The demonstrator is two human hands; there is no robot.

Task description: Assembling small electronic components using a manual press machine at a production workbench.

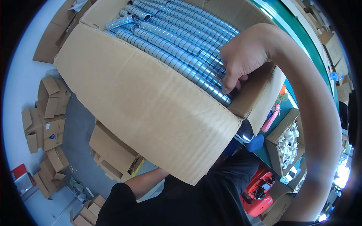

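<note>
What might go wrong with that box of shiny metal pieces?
The fingertips of the right hand are down at the row ends by the wall of the cardboard box, so they might get pinched there.
The shiny metal rows lie tightly side by side; disturbing one could knock its neighbours out of line.
One short piece lies askew on top at the far left and might roll.

Left hand hidden behind carton flap (151, 109); right fingers (244, 78) partly hidden behind thumb (229, 81)
</note>
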